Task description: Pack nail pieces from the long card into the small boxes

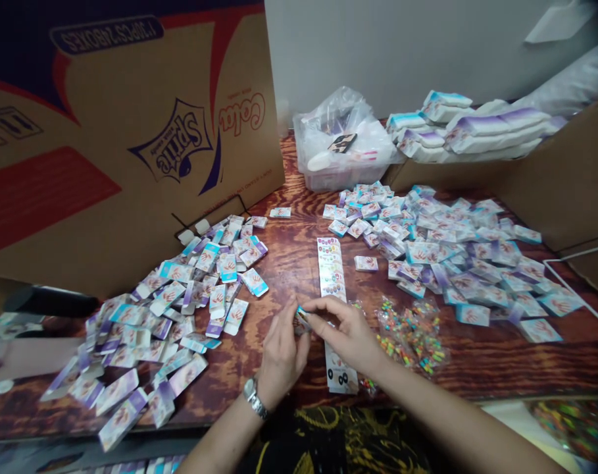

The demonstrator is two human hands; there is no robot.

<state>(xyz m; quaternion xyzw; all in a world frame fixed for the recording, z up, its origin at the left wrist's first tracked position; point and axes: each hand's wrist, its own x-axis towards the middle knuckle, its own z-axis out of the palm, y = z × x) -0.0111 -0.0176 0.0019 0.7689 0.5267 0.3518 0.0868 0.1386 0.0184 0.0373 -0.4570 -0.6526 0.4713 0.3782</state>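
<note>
Head view: where is the small carton (301,321)?

"Between both hands. The left hand (279,349), at its seven o'clock, grips the body; the right hand (342,329), at three, pinches the blue end."

"Long axis?"

"Cannot tell; fingers cover it. Candy packets (412,336) lie beyond, at three o'clock."

Tabletop (293,263): glossy wood grain from here
Wristwatch (256,398): shiny metal, behind left hand (281,349)
Candy packets (412,329): clear, crinkled plastic, beside right hand (345,329)
Sprite carton (125,184): matt cardboard, beyond left hand
</note>
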